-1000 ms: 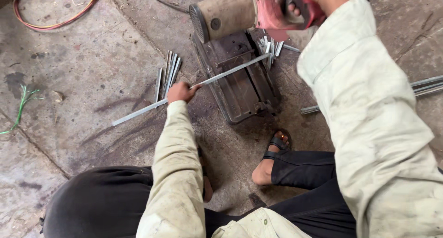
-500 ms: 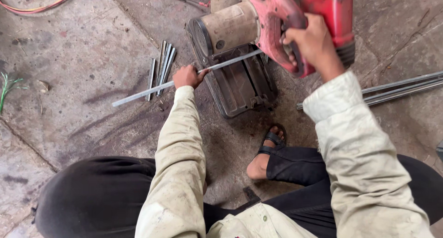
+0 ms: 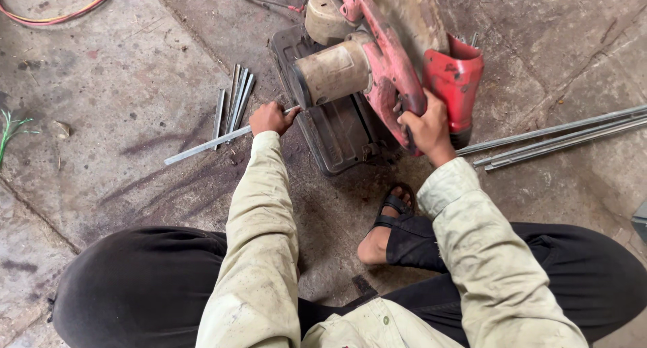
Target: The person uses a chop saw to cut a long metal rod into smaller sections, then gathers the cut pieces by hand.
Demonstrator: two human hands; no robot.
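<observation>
A red chop saw (image 3: pixel 391 71) sits on the concrete floor (image 3: pixel 121 105), and the right hand (image 3: pixel 423 127) has its fingers wrapped around the saw's handle. The left hand (image 3: pixel 271 117) closes its fingers on a thin metal rod (image 3: pixel 202 147) lying across the saw's base, just beside a small pile of cut rods (image 3: pixel 234 104); longer rods (image 3: pixel 552 135) lie well apart on the right.

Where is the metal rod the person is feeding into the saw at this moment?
In the head view, the metal rod lies on the concrete floor, left of centre, gripped by the left hand beside the red chop saw.
</observation>
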